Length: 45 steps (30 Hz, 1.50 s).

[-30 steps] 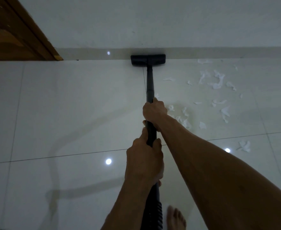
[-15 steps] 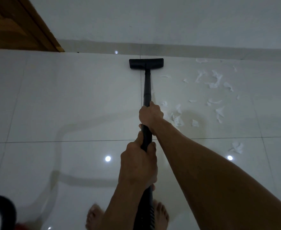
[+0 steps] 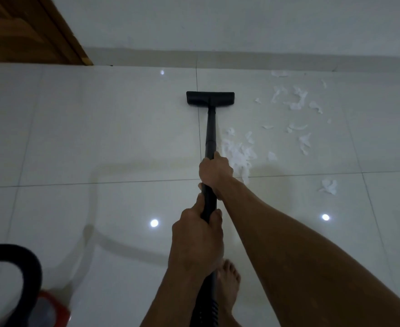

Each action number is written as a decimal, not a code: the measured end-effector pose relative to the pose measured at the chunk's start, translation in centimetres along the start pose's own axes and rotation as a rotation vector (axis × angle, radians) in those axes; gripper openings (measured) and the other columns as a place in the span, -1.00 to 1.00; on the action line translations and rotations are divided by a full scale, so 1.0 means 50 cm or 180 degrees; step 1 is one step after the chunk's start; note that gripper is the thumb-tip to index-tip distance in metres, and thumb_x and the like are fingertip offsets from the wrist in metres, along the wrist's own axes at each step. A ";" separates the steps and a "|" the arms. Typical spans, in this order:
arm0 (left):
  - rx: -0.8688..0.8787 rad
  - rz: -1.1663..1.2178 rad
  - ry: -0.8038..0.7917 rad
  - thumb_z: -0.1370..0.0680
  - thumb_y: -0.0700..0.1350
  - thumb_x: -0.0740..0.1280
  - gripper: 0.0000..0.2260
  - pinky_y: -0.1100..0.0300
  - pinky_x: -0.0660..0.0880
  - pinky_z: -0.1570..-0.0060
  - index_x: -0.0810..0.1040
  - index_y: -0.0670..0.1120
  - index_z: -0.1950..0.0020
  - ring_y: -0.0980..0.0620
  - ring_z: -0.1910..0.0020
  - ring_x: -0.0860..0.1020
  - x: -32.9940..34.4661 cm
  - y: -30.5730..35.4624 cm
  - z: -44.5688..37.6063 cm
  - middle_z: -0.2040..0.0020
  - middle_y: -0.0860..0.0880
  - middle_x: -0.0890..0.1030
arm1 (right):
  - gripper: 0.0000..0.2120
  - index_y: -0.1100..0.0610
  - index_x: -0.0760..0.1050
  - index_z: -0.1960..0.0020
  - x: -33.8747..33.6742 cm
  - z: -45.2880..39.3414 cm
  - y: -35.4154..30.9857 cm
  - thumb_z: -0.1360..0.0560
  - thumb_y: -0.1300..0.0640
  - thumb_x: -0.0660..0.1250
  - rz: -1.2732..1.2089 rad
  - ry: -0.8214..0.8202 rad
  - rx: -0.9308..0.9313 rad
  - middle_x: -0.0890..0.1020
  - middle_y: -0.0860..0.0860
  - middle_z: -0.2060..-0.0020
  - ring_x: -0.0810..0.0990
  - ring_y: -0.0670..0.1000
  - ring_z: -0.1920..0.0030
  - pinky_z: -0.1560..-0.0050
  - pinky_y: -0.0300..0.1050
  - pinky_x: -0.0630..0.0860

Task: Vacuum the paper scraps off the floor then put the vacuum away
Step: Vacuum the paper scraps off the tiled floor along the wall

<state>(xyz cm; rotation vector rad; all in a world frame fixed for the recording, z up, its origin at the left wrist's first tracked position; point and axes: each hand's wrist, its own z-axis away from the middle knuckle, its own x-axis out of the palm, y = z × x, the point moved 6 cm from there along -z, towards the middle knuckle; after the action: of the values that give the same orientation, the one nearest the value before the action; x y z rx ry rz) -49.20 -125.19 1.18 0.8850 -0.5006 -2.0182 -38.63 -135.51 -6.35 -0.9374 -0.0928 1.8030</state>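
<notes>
Vacuum wand (image 3: 210,135), both hands gripping, no readable writing

No writing, label, brand, number or sign can be read anywhere in the view.

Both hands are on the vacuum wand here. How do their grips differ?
The right hand grips the wand farther down, nearer the floor head; the left hand grips higher, nearer the body. The right arm reaches out straighter; the left stays tucked close. Both wrap fully round the wand.
</notes>
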 end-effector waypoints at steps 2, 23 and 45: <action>-0.0011 -0.0029 -0.0001 -0.65 0.03 0.23 -0.60 -0.11 0.68 0.16 0.33 0.12 -0.50 -0.16 0.24 0.70 0.000 -0.031 0.028 0.22 -0.10 0.63 | -0.66 0.21 0.39 -0.38 0.016 0.038 0.015 -0.62 0.20 0.12 0.0064 0.0004 -0.0034 0.52 0.13 -0.22 0.63 0.11 0.02 -0.03 0.05 0.63; 0.0049 -0.0075 -0.0016 -0.65 0.05 0.21 -0.64 -0.09 0.67 0.13 0.36 0.15 -0.46 -0.15 0.21 0.69 0.037 -0.237 0.293 0.15 -0.13 0.67 | -0.67 0.23 0.40 -0.36 0.113 0.286 0.215 -0.65 0.20 0.08 0.0440 0.0089 -0.0117 0.49 0.13 -0.20 0.57 0.06 0.12 0.15 -0.16 0.48; -0.0259 0.0297 -0.0043 -0.62 0.10 0.24 -0.63 -0.15 0.67 0.13 0.35 0.20 -0.44 -0.23 0.14 0.69 0.157 -0.388 0.506 0.07 -0.19 0.63 | -0.66 0.23 0.41 -0.39 0.147 0.465 0.439 -0.64 0.21 0.11 0.0238 -0.0002 -0.0020 0.44 0.17 -0.31 0.51 0.07 -0.01 0.02 -0.11 0.50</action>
<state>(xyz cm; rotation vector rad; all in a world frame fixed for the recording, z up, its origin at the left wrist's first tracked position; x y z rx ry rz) -81.65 -120.43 2.82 0.7853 -0.4558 -1.9468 -71.09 -131.00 -4.68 -0.9558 -0.0646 1.8728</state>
